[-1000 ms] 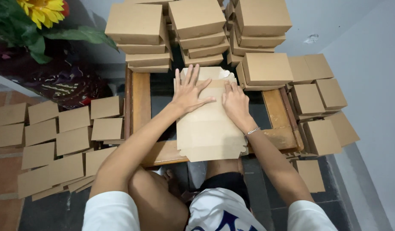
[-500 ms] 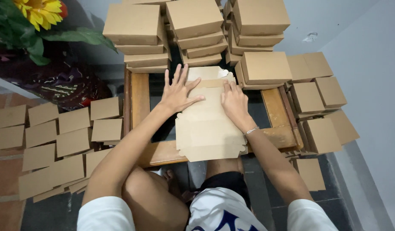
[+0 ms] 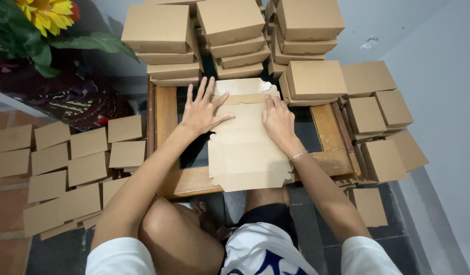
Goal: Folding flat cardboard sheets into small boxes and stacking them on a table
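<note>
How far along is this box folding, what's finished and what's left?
Folded boxes already stand stacked behind the small table. In hand: the left hand and right hand press a flat blank. Many flat cardboard pieces on the floor look unfolded.

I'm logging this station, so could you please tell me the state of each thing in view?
Cardboard sheet: unfolded, flat on the wooden table.
Left hand: open, fingers spread, pressing the sheet.
Right hand: open, flat on the sheet.
Stacked boxes: folded, closed.
Floor pieces: flat, unfolded.
</note>
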